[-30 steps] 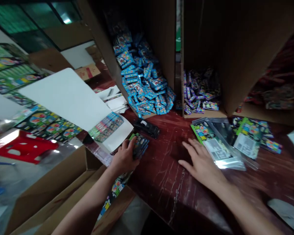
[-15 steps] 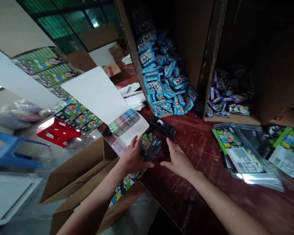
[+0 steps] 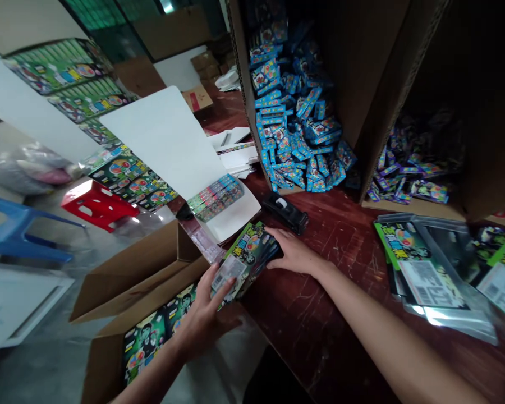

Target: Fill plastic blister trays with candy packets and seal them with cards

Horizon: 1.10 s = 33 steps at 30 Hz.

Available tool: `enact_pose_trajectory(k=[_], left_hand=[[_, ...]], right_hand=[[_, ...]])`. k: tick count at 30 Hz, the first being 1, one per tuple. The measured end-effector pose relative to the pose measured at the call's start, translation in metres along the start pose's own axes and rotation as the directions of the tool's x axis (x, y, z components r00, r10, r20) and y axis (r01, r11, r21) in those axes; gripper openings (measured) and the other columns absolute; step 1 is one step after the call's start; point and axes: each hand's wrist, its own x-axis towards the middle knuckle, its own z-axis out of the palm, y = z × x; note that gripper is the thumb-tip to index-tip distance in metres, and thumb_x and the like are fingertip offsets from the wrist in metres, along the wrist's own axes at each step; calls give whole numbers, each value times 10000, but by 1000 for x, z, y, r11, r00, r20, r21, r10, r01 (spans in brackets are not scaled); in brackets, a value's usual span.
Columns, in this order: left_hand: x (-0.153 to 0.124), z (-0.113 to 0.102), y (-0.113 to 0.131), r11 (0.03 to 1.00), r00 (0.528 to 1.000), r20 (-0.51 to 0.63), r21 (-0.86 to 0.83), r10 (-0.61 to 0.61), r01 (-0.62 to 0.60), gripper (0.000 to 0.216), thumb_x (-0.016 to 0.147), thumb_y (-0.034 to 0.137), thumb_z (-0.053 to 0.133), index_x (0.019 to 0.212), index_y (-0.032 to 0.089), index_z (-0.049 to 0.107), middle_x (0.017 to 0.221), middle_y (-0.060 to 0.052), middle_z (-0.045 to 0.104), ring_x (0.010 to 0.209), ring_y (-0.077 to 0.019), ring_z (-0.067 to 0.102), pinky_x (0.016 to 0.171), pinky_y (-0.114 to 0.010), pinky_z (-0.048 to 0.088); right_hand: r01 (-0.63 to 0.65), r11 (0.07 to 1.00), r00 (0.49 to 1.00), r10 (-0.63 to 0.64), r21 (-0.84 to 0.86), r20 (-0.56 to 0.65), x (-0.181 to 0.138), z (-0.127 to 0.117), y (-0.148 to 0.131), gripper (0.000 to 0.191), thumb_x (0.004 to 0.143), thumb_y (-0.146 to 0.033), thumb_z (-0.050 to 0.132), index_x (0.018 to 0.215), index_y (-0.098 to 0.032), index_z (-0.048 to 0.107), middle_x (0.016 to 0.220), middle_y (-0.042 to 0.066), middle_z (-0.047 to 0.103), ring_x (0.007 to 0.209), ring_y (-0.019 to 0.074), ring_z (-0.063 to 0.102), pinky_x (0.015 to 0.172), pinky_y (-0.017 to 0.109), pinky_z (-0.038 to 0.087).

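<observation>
A stack of green-and-black printed packets (image 3: 246, 252) lies at the table edge between my hands, barcode label facing up. My left hand (image 3: 206, 306) grips its near end, with the fingers over the top and the thumb below. My right hand (image 3: 294, 253) closes on the far right side of the stack. Just beyond the stack is an open white box (image 3: 252, 207) with its lid raised and a row of small colourful packs inside. Beside that box sits a black tape dispenser (image 3: 285, 212).
An open carton (image 3: 105, 286) with green printed boxes stands at left below the table edge. Tall cartons behind hold blue packs (image 3: 294, 140) and purple packs (image 3: 404, 174). Plastic-sleeved printed cards (image 3: 429, 269) lie at right. A red stool (image 3: 96, 207) stands on the floor.
My hands, apart beside the stack before, have closed in on its two ends. The stack's printed top with the label now shows. The whole view has shifted slightly.
</observation>
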Motion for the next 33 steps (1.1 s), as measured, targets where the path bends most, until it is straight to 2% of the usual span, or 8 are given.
enact_pose_trajectory(k=[3,7,12,16,20,24,27,33], left_hand=[[-2,11,-20,998,998,-54,60,34,-30,545,882,244,694,1378,289,473,1604,-166,254,1482,-416,310,1149,-612,381],[4,6,-26,994,995,-76,-83,59,-65,546,830,254,719,1327,289,495,1517,-150,404,1397,-382,453,1102,-560,456],[5,-5,-4,873,966,-23,-435,-258,222,676,752,266,705,1347,232,386,1294,-116,589,1193,-321,622,1036,-499,529],[12,-6,0,812,935,50,-480,-352,332,662,754,295,678,1332,196,369,1234,-110,596,1139,-308,630,1027,-518,518],[15,-1,-5,733,956,133,-616,-263,287,771,756,326,714,1388,197,291,1370,-167,523,1277,-323,559,1102,-522,456],[13,9,-8,591,924,183,-723,-335,358,977,751,341,757,1470,247,103,1410,-171,507,1243,-314,602,1059,-520,501],[12,12,-11,642,903,99,-671,-418,370,1082,719,333,769,1507,262,32,1486,-183,409,1264,-320,589,1061,-517,499],[18,-18,-11,688,891,200,-574,-408,444,807,769,337,738,1403,220,252,1200,-90,636,1028,-244,697,902,-410,592]], right_hand=[[-6,998,1000,7,64,-11,-2,-2,-3,970,699,-300,871,1531,-173,390,1510,169,486,1380,320,475,1167,483,369],[-27,986,1000,29,162,-8,-17,-8,-16,890,758,-381,840,1509,-187,403,1494,141,517,1337,265,535,1136,425,425],[-84,965,996,92,247,-20,-36,-18,-27,979,741,-488,843,1551,-241,352,1392,122,556,1237,266,593,1079,445,481],[-111,989,990,119,102,-80,-34,-7,-20,1048,659,-514,887,1537,-228,391,1591,167,309,1491,341,316,1226,503,281],[-80,942,995,95,324,-29,-31,16,-16,1243,718,-493,859,1632,-266,48,1693,149,126,1551,290,209,1258,481,202],[-88,948,992,110,305,-58,-31,25,-16,1234,705,-457,872,1630,-242,84,1634,173,258,1519,298,280,1247,489,219],[-62,968,995,79,243,-58,-28,26,-15,1177,677,-418,892,1607,-255,191,1576,159,326,1490,307,317,1239,498,236],[-121,884,991,133,451,4,-22,29,-21,1057,667,-362,904,1511,-240,281,1423,129,524,1259,275,576,1094,462,465]])
